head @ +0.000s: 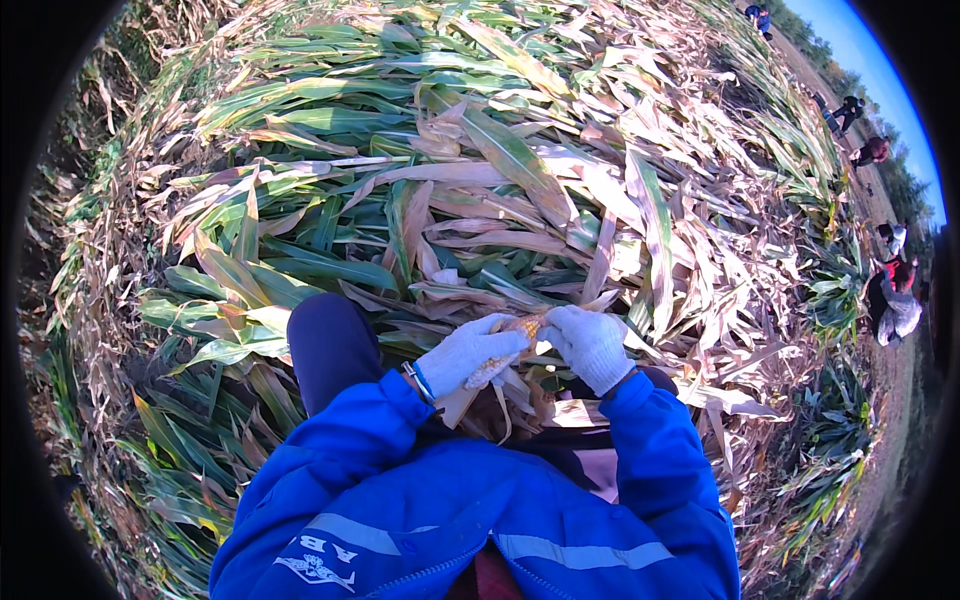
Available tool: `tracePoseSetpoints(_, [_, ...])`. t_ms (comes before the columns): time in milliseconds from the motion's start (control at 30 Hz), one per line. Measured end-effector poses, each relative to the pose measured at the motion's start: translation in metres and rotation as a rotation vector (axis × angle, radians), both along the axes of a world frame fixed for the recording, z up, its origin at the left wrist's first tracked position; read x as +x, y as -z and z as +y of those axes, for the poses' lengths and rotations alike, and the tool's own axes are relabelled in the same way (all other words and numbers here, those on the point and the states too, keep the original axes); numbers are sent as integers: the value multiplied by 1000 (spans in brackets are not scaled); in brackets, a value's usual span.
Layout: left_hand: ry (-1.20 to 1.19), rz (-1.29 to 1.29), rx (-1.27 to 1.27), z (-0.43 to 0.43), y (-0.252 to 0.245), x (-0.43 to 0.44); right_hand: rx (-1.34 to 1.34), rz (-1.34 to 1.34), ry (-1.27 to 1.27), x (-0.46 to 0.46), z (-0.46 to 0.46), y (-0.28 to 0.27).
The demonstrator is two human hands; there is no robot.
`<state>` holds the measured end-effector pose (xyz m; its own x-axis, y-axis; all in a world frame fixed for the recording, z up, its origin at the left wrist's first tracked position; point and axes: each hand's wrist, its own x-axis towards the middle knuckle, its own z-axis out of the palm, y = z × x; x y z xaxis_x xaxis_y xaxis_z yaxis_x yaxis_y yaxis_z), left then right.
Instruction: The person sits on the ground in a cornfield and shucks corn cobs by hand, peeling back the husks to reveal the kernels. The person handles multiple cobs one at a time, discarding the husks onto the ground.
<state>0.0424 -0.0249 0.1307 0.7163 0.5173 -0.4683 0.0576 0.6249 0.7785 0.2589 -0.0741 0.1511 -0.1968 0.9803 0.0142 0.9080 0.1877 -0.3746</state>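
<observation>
Both of my hands wear white knit gloves and meet in front of my lap around a partly husked ear of corn. My left hand grips the ear from the left, with yellow kernels showing between the two gloves. At its other end, the fingers of my right hand pinch the ear or its husk; which of the two is hidden by the glove. Dry husk strips hang below my hands. A thick layer of cut corn stalks and leaves, part green and part dry, lies before me.
My bent knee presses among the leaves at the left. Dry corn leaves spread along the right. Several people are far off at the right edge, one a person in red and grey. Trees stand behind them.
</observation>
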Motion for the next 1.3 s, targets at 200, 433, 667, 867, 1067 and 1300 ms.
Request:
tracePoseSetpoints(200, [-341, -193, -211, 14, 26, -4, 155, 290, 30, -31, -22, 32])
tracePoseSetpoints(433, [-524, -252, -136, 35, 48, -26, -333, 71, 200, -18, -43, 106])
tracePoseSetpoints(667, [-535, -426, -324, 40, 40, -36, 86, 163, 215, -33, -38, 84])
tracePoseSetpoints(867, [-512, -519, -266, 30, 42, -28, 113, 800, 242, -74, -11, 34])
tracePoseSetpoints(1067, [-532, -382, -149, 25, 33, -20, 42, 813, 315, -79, 10, 53])
tracePoseSetpoints(1300, [-613, -526, -416, 16, 48, -71, -297, 346, 153, -42, -41, 119])
